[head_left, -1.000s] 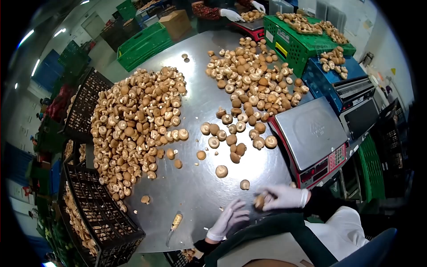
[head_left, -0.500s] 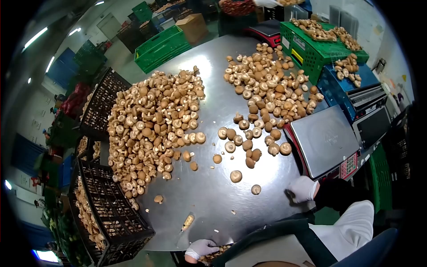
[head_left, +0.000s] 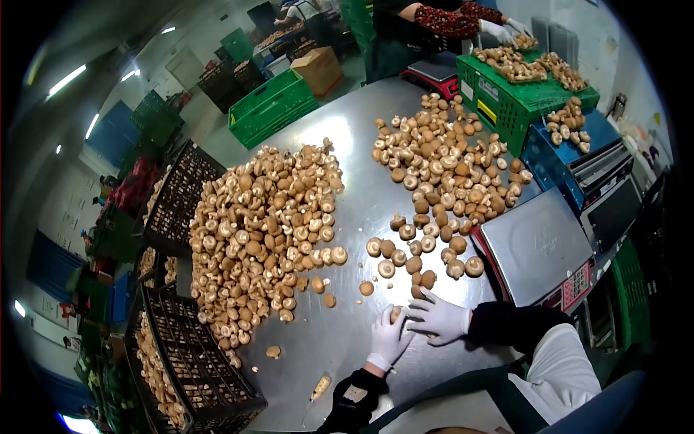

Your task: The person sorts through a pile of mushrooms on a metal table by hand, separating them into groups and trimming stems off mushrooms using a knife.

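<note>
My left hand (head_left: 389, 336), in a white glove, is on the steel table with its fingers closed round a brown-capped mushroom (head_left: 395, 314). Just right of it, my gloved right hand (head_left: 439, 318) reaches in with fingers stretched out and apart. A small brownish patch shows by its lower fingers, mostly hidden. Loose mushrooms (head_left: 414, 264) lie just beyond both hands. A knife (head_left: 320, 388) with a pale patterned handle rests near the table's front edge, left of my left forearm.
A large mushroom heap (head_left: 260, 231) covers the table's left; another heap (head_left: 448, 166) lies at far right. A scale (head_left: 538, 246) stands at right. Black crates (head_left: 195, 362) line the left edge. Across the table, a co-worker's gloved hands (head_left: 499, 32) handle mushrooms above a green crate (head_left: 499, 94).
My left hand has come up from the front edge onto the table and taken a mushroom. My right hand has moved left from beside the scale. The view has shifted; the co-worker shows more.
</note>
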{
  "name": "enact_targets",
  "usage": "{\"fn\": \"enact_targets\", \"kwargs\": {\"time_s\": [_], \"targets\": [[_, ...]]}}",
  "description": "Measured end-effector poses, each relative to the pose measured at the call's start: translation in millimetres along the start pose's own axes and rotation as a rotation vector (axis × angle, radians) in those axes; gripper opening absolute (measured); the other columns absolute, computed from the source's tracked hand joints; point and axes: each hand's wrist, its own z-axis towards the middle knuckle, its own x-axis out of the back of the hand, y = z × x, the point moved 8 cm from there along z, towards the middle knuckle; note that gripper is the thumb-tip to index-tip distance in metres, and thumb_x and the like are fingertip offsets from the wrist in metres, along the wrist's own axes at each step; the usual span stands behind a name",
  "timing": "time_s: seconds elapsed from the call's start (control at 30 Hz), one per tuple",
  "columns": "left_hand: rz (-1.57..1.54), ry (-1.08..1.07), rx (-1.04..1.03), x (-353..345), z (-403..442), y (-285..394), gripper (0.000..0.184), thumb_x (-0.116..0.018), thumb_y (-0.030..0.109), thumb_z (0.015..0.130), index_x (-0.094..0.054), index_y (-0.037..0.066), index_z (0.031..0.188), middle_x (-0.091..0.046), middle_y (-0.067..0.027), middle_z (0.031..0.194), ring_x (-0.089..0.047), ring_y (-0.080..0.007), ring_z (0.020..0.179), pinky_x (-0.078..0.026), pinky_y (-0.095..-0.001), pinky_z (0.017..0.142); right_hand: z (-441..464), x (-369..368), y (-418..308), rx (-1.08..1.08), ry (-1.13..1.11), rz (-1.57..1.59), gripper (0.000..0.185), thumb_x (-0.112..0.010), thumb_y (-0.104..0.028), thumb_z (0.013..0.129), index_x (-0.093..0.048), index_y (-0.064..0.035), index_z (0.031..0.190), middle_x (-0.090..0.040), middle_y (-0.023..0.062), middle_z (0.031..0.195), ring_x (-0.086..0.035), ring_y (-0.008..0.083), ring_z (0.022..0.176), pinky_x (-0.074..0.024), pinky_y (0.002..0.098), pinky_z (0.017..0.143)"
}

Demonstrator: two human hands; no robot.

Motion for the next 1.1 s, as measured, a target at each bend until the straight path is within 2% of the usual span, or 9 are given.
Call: {"fn": "enact_targets", "kwargs": {"time_s": [0.17, 0.33, 0.47, 0.6, 0.8, 0.87, 0.97, 1.07, 1.1], "targets": [[-0.097, 0.085, 0.056, 9.0, 27.8, -22.2, 0.041, -0.075, 0.019, 0.075, -0.06, 0.008, 0.113, -0.057, -0.012, 0.109, -0.059, -0.0323, 0.099, -0.05, -0.0403, 0.083, 41.5, 17.1, 61.5, -0.088, -0.176, -0.105, 0.046, -0.065, -0.053, 0.067, -0.074, -0.0137, 0.091, -0.055, 0.0134, 0.122, -0.038, 0.037, 0.128, -0.019, 0.0673, 0.106], [-0.069, 0.302, 0.137, 45.3, 38.5, -50.1, 0.037, -0.07, 0.012, 0.075, -0.061, 0.007, 0.111, -0.054, -0.0163, 0.107, -0.056, -0.0357, 0.099, -0.048, -0.042, 0.085, 47.2, 11.1, 104.7, 0.21, -0.186, -0.148, 0.019, -0.067, -0.036, 0.071, -0.07, -0.0187, 0.078, -0.06, -0.0002, 0.097, -0.05, 0.0248, 0.114, -0.0292, 0.0614, 0.102], [0.029, 0.266, 0.246, 45.8, 43.4, -93.7, 0.045, -0.069, 0.012, 0.076, -0.061, 0.007, 0.12, -0.051, -0.0196, 0.112, -0.053, -0.0373, 0.102, -0.045, -0.0427, 0.091, 33.5, 44.0, 164.5, 0.087, -0.293, -0.158, 0.014, -0.064, -0.031, 0.071, -0.07, -0.0188, 0.071, -0.06, -0.001, 0.09, -0.053, 0.0211, 0.103, -0.0317, 0.0495, 0.1], [0.063, 0.158, 0.239, 41.7, 60.3, -91.6, 0.05, -0.073, 0.018, 0.075, -0.06, 0.009, 0.122, -0.051, -0.0212, 0.119, -0.053, -0.0381, 0.105, -0.046, -0.043, 0.091, 38.6, 45.6, 224.2, 0.094, -0.084, -0.374, 0.016, -0.067, -0.034, 0.072, -0.073, -0.0215, 0.08, -0.059, -0.0019, 0.099, -0.053, 0.0195, 0.107, -0.0221, 0.0532, 0.112], [0.141, 0.035, 0.252, 38.1, 75.1, -98.2, 0.054, -0.077, 0.031, 0.074, -0.061, 0.016, 0.124, -0.052, -0.0176, 0.127, -0.055, -0.038, 0.107, -0.049, -0.0431, 0.088, 54.7, 87.9, 311.9, -0.537, -0.337, -0.588, 0.032, -0.068, -0.03, 0.073, -0.071, -0.0155, 0.101, -0.061, 0.0052, 0.115, -0.05, 0.0246, 0.117, -0.0224, 0.0544, 0.112], [0.154, 0.038, 0.259, 39.4, 77.3, -99.1, 0.052, -0.077, 0.032, 0.074, -0.062, 0.017, 0.122, -0.054, -0.0155, 0.126, -0.055, -0.0372, 0.106, -0.051, -0.0423, 0.087, 74.1, 110.4, 292.1, -0.483, -0.091, -0.556, 0.032, -0.067, -0.03, 0.074, -0.069, -0.0142, 0.103, -0.061, 0.0071, 0.112, -0.049, 0.0262, 0.119, -0.0228, 0.0548, 0.111], [0.115, -0.055, 0.295, 35.5, 81.4, -105.4, 0.051, -0.078, 0.033, 0.072, -0.064, 0.016, 0.118, -0.056, -0.0147, 0.12, -0.056, -0.0356, 0.105, -0.05, -0.0413, 0.087, 92.1, 88.1, 257.0, -0.526, -0.197, -0.067, 0.037, -0.067, -0.033, 0.073, -0.065, -0.0099, 0.101, -0.062, 0.0127, 0.109, -0.062, 0.0294, 0.103, -0.052, 0.0413, 0.085], [-0.099, 0.035, 0.286, 45.0, 93.1, -102.4, 0.047, -0.08, 0.028, 0.072, -0.064, 0.011, 0.113, -0.058, -0.0145, 0.113, -0.058, -0.0328, 0.101, -0.05, -0.0401, 0.086, 85.1, 56.3, 218.6, -0.487, -0.292, -0.015, 0.073, -0.071, -0.039, 0.073, -0.043, -0.0063, 0.132, -0.058, 0.0208, 0.116, -0.067, 0.0348, 0.09, -0.0553, 0.0406, 0.077], [-0.22, 0.111, 0.274, 49.9, 98.7, -100.7, 0.045, -0.081, 0.025, 0.072, -0.064, 0.008, 0.111, -0.058, -0.0152, 0.11, -0.058, -0.0321, 0.099, -0.049, -0.0397, 0.087, 76.5, 38.7, 225.7, -0.584, -0.259, 0.108, 0.071, -0.072, -0.035, 0.073, -0.043, -0.0038, 0.129, -0.057, 0.0217, 0.117, -0.066, 0.0364, 0.091, -0.0551, 0.0411, 0.077]]}}
